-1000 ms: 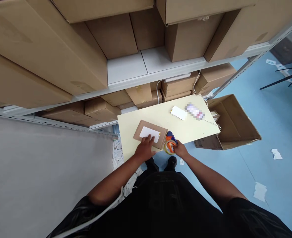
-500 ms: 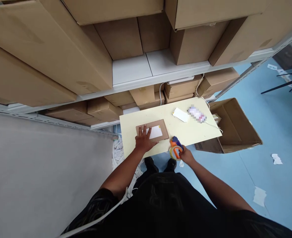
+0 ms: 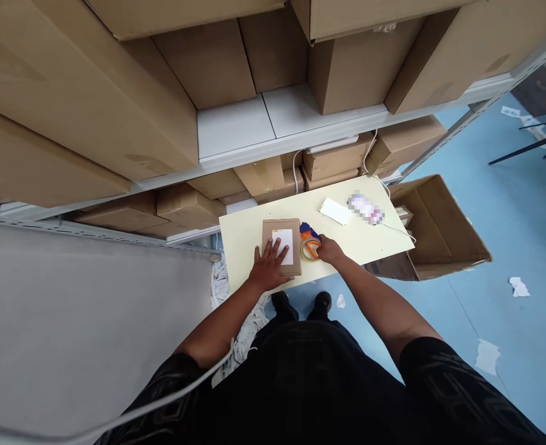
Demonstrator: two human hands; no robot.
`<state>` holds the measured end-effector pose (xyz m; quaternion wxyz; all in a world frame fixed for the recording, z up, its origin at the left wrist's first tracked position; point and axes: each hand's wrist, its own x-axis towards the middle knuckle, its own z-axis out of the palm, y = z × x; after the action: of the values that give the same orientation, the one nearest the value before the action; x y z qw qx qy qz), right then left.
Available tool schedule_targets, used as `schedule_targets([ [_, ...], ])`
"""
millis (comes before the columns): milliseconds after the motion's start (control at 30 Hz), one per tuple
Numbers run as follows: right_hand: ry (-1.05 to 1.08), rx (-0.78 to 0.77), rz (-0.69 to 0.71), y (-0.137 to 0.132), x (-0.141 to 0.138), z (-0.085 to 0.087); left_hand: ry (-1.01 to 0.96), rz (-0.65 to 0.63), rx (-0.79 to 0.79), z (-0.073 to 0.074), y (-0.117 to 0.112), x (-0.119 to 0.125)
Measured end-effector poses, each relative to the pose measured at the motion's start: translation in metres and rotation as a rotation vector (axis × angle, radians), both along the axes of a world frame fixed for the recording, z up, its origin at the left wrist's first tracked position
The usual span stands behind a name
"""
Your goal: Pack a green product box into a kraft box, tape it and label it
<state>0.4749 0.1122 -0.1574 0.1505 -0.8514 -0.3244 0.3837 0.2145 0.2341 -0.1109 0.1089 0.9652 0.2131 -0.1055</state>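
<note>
A small brown cardboard box (image 3: 268, 232) lies on the pale yellow table (image 3: 245, 247), a white label (image 3: 284, 240) on its upper face. Across the label and the box's near part rests my left hand (image 3: 268, 269), flat with fingers spread. My right hand (image 3: 330, 250) is wrapped around an orange and blue tape dispenser (image 3: 308, 240) carrying a roll of tape. The dispenser is at the box's right edge; whether its blade touches the cardboard I cannot tell.
White labels (image 3: 334, 211) and a blurred-out object (image 3: 365, 208) with a cable lie on the table's right half. An open carton (image 3: 444, 228) stands on the floor to the right. Shelves (image 3: 235, 127) packed with cardboard boxes rise behind; paper scraps (image 3: 518, 287) litter the floor.
The box has been turned about a quarter under my left hand. My right hand has brought the tape dispenser up and left, from the table's front edge to the box's right side.
</note>
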Motion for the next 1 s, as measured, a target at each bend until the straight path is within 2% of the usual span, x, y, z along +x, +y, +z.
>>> schedule_targets([
  [100, 0.012, 0.012, -0.026, -0.020, -0.003, -0.002, -0.024, 0.061, 0.011, -0.006, -0.004, 0.007],
  [200, 0.019, 0.019, -0.047, -0.084, -0.018, -0.011, -0.053, 0.117, 0.017, -0.008, -0.010, 0.012],
  [300, 0.022, -0.018, 0.015, -0.157, -0.048, -0.017, -0.071, 0.177, 0.021, -0.010, -0.016, 0.019],
  [367, -0.020, -0.011, 0.088, -0.180, -0.067, -0.015, -0.074, 0.203, 0.017, -0.012, -0.019, 0.024],
  [400, -0.036, 0.001, 0.153, -0.180, -0.073, -0.012, -0.071, 0.215, 0.014, -0.014, -0.020, 0.026],
  [467, -0.069, 0.004, 0.312, -0.158, -0.075, -0.001, -0.061, 0.231, 0.006, -0.015, -0.021, 0.028],
  [633, -0.184, -0.030, 0.584, -0.069, -0.030, 0.032, -0.064, 0.202, -0.029, -0.012, -0.018, 0.026],
  [733, -0.218, -0.031, 0.703, -0.050, -0.022, 0.043, -0.074, 0.201, -0.038, -0.008, -0.019, 0.026],
  [800, -0.213, -0.001, 0.761, -0.048, -0.042, 0.046, -0.067, 0.222, -0.045, -0.008, -0.022, 0.030],
  [933, -0.137, 0.107, 0.883, -0.052, -0.110, 0.043, -0.074, 0.302, -0.085, -0.011, -0.030, 0.041],
  [1000, -0.091, 0.091, 0.790, -0.059, -0.128, 0.039, -0.111, 0.321, -0.115, -0.012, -0.027, 0.041],
])
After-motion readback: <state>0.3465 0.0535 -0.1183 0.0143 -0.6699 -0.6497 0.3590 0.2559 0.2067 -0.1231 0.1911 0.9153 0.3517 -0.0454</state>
